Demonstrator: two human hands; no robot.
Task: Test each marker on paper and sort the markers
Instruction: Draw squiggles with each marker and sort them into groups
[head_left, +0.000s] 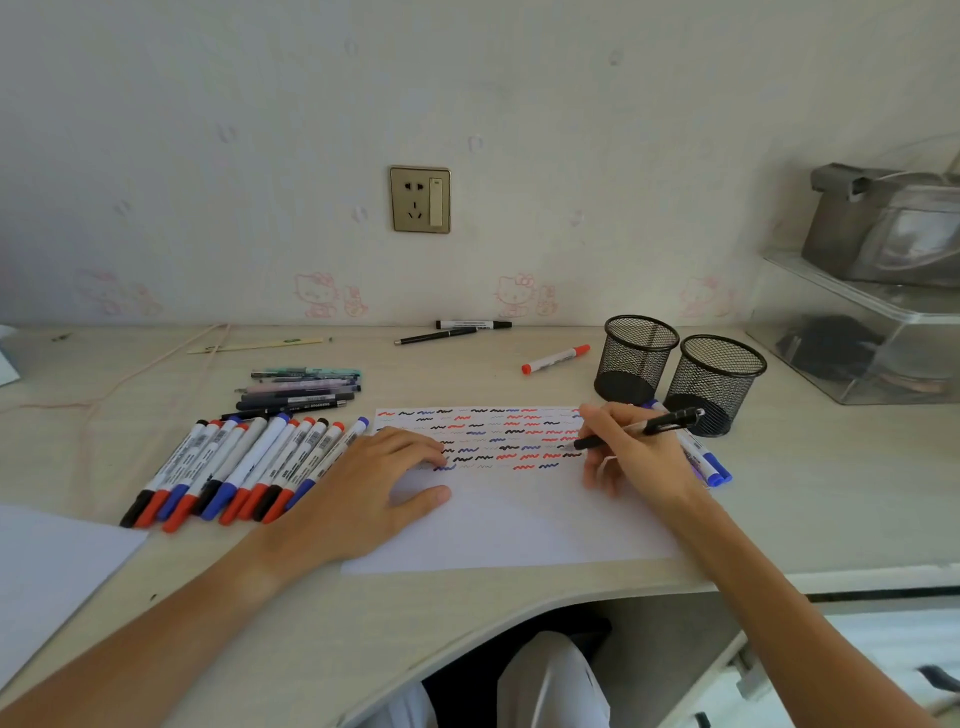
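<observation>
A white paper sheet (519, 525) lies on the desk, its upper part covered with red, blue and black squiggles. My left hand (363, 483) rests flat on the sheet's left side. My right hand (631, 457) grips a black pen (644, 428) with its tip on the paper near the right edge. A row of several capped markers (244, 467) with red, blue and black caps lies left of the sheet. Two blue-capped markers (704, 460) lie partly hidden behind my right hand. A pile of thin pens (301, 389) sits behind the marker row.
Two black mesh pen cups (636, 358) (717, 382) stand at the back right. A red marker (556, 358) and two black pens (457, 330) lie near the wall. A clear organiser (857, 332) is at the far right. More paper (47, 571) lies at the left.
</observation>
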